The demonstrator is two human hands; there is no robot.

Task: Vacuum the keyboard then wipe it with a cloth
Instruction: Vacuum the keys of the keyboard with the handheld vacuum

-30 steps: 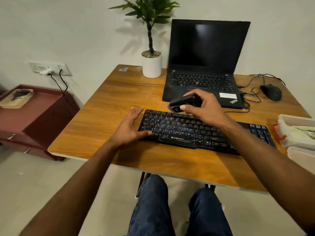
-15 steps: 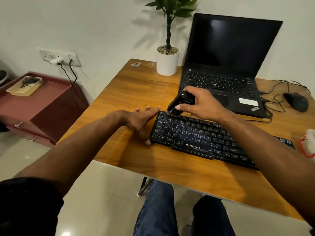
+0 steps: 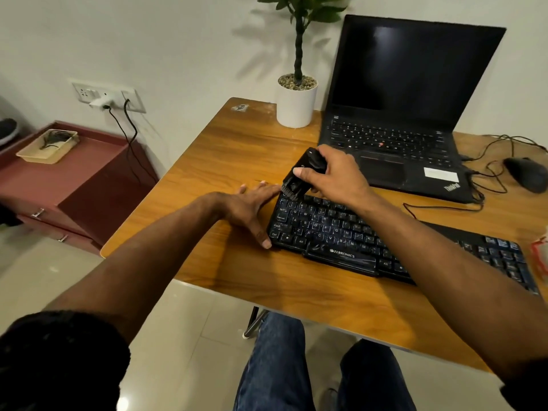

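A black backlit keyboard [image 3: 355, 232] lies across the wooden table [image 3: 225, 161], its right end running under my right forearm. My right hand [image 3: 335, 176] is shut on a small black handheld vacuum [image 3: 302, 173], whose brush tip touches the keyboard's top left corner. My left hand [image 3: 249, 209] lies flat on the table with fingers spread, its thumb pressed against the keyboard's left edge. No cloth is clearly visible.
An open black laptop [image 3: 397, 114] stands behind the keyboard, with a mouse [image 3: 526, 173] and cables to its right. A white potted plant [image 3: 296, 102] sits at the back. A red-trimmed container [image 3: 541, 256] shows at the right edge. A maroon cabinet [image 3: 74, 185] stands to the left.
My right hand has carried the vacuum leftward to the keyboard's top left corner and tilted it brush-down. My left hand shifted from the front left corner to the left edge. The view turned left.
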